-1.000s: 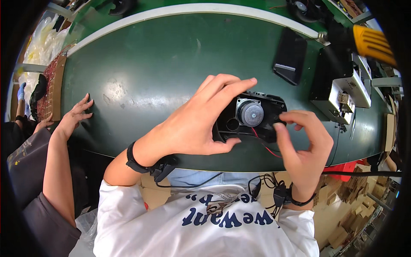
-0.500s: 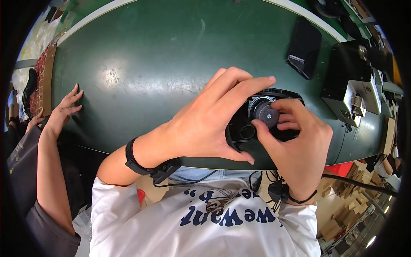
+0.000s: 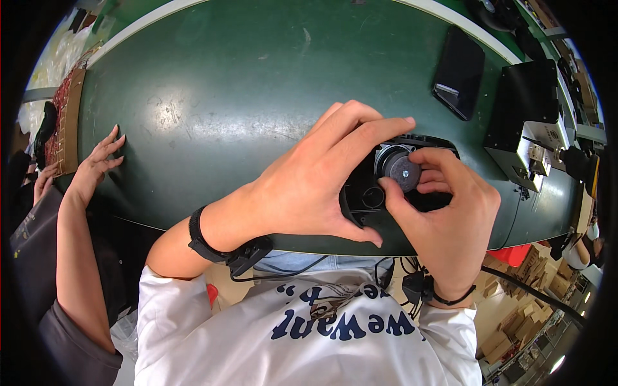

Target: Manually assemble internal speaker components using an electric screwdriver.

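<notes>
Worktop [image 3: 225, 83]: wide, green and scuffed, filling most of my view. Pale scratches near the far middle; a bright glare patch with dark scuffs toward my left. A white strip [image 3: 132, 33] curves along the far side.
Floor, lower right: heaped with cut cardboard pieces [image 3: 512, 334], below the level of the worktop. Red bin [image 3: 510, 255], partly seen, just past the near edge.
Left neighbour: dark grey sleeve [image 3: 80, 338]; that person's nearer hand [image 3: 96, 164] lies at the worktop's left end, well apart from mine.
Left end: cardboard box [image 3: 72, 125] with reddish contents, clear plastic bagging [image 3: 44, 87] beyond it.
Right end: black boxy machine [image 3: 524, 96], silver bracket on its front, dark cable trailing down across the green.
My left hand [image 3: 312, 170]: fingers spread wide around the left part of the black housing, forefinger along its far side, thumb at its near side. Black band at the wrist.
My right hand [image 3: 454, 199]: thumb and forefinger pinching the round speaker driver, other fingers curled.
Slab: dark, flat, glossy slab [image 3: 459, 71], beyond my right hand.
Housing: black housing [image 3: 356, 193], between my hands near the worktop's near edge, round opening at its left.
Driver: speaker driver [image 3: 400, 170], grey, inside the housing.
</notes>
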Available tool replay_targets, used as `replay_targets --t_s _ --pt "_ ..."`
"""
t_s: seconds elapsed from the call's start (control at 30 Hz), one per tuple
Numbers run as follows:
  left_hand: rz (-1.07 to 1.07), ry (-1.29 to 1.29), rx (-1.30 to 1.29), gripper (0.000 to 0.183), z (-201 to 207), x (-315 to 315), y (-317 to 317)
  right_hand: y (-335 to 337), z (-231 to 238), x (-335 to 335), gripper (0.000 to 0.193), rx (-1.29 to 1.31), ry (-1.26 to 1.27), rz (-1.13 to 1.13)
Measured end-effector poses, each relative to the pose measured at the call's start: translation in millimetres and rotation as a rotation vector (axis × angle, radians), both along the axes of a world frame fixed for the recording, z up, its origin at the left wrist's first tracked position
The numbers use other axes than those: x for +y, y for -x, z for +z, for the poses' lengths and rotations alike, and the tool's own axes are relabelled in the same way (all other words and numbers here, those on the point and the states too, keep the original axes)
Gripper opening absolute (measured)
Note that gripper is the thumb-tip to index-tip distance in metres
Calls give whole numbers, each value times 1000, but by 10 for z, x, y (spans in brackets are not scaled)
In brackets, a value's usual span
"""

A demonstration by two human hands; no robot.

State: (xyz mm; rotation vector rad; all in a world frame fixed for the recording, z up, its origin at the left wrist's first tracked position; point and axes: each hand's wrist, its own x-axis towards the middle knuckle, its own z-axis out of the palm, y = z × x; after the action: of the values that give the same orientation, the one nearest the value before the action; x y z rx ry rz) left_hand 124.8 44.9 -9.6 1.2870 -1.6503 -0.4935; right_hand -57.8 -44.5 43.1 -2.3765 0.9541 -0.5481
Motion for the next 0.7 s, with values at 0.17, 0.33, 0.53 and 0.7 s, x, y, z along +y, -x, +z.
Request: replay_targets --t_s 0.17,0.33,0.53,0.7 --pt "-1 6 -2 110 -1 -20 -3 4 -15 -21 31 -4 5 -1" --pt "6 2 -11 110 -11 -66 -20 -20 -12 -80 30 -8 -2 3" --pt "-8 -82 -42 101 125 -12 -28 -15 100 -84 35 31 -10 55" --pt "29 132 -388 77 148 57 22 25 88 -22 31 24 -102 21"
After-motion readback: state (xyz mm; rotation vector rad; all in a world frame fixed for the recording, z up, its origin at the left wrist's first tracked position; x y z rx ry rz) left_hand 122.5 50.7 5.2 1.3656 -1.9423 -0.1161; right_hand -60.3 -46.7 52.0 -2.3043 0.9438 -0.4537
